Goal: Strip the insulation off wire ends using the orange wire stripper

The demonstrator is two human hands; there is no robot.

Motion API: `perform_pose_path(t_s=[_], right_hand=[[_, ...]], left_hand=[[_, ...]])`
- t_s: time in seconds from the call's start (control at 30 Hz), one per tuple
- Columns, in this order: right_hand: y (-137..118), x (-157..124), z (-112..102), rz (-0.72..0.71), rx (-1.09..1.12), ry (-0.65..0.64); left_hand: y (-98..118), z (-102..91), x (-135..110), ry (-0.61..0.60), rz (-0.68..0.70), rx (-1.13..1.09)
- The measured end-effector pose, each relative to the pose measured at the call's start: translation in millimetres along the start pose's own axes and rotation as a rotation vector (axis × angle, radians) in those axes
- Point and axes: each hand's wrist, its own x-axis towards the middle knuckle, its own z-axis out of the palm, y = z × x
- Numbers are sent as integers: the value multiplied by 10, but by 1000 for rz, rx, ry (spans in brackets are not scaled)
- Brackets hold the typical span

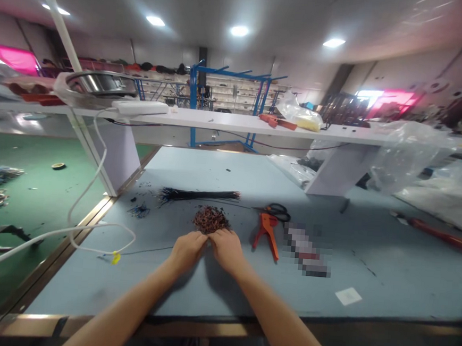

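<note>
- curling inward, the fingers of the left hand (187, 249) and right hand (228, 249) meet tip to tip at the near rim of the pile (211, 219). the backs of the hands hide the tips, so i cannot tell whether they pinch a piece or nothing.
- and the pile itself?
- small reddish-brown bits, heaped on the table (255, 175) just beyond the knuckles, touching the fingertips or nearly so. kept that close, i'd judge, so a piece needs only a short reach.
- what lies around it?
- black wires (199, 195) lie crosswise just behind the pile, apart from it. an orange stripper (266, 232) sits near the right hand, with scissors (278, 211) just beyond it; both are handy to that hand.
- room to move?
- bare table shows on both sides of the forearms, down to the front edge. a white cable (90, 231) loops in at the left, well apart from the left hand. a paper square (348, 296) lies well off to the right. a shelf (219, 121) crosses above the table's far end.
</note>
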Motion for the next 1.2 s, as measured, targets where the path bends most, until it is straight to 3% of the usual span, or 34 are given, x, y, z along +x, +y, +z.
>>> perform_pose_path(t_s=[0.27, 0.47, 0.57, 0.8, 0.93, 1.07, 1.2], right_hand=[[17, 10, -131, 152, -16, 139], [567, -14, -332, 591, -101, 244], [805, -67, -311, 783, -154, 238], [969, -119, -71, 1002, -15, 82], [1018, -132, -91, 1035, 54, 102], [1057, -123, -195, 1023, 214, 147], [1019, -46, -247, 892, 513, 179]], left_hand=[[-6, -38, 73, 48, -115, 66], [-383, -106, -29, 89, -401, 75], [-581, -99, -46, 93, -570, 99], [-618, -134, -11, 95, -480, 49], [-637, -152, 2, 156, -409, 23], [-642, -156, 15, 198, -417, -15], [-608, -135, 29, 232, -354, -116]])
